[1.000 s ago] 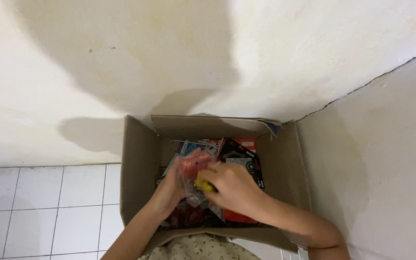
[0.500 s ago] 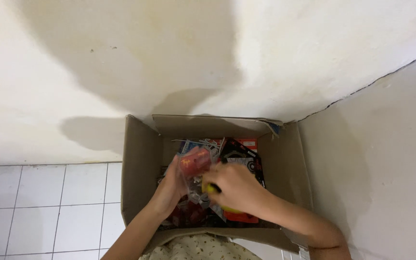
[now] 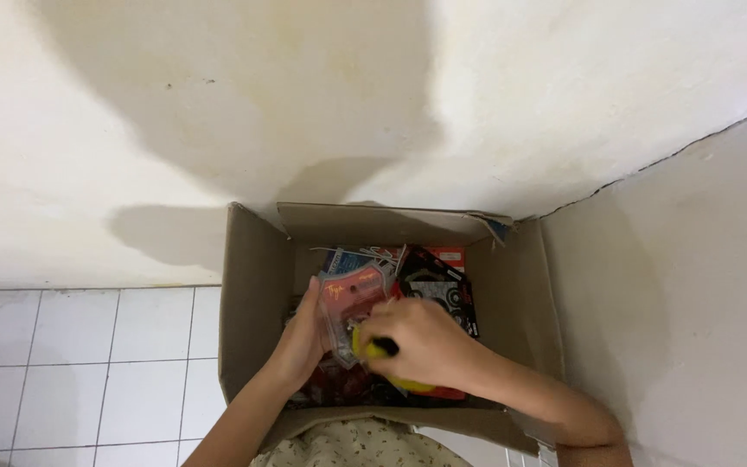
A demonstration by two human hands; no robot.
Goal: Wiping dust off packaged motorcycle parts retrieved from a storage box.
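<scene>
both forearms reached down into one open cardboard box [image 3: 248, 294] set in the wall corner. the left hand [image 3: 300, 337] stood upright, fingers cupped behind one clear pink-backed blister pack [image 3: 352, 303]. the right hand [image 3: 421, 342] curled knuckles-up, fingers closed on one yellow item [image 3: 369, 348], perhaps a tool handle. several other packets [image 3: 438, 281] lay beneath, too jumbled to count.

Packets [image 3: 430, 285] in box [image 3: 248, 294], against corner walls [image 3: 304, 104].

yellow object [image 3: 379, 349]: mostly covered by right hand [image 3: 421, 342], kind unclear | lower packets in cardboard box [image 3: 248, 285]: hidden under hands | both forearms: cut off at bottom edge
</scene>
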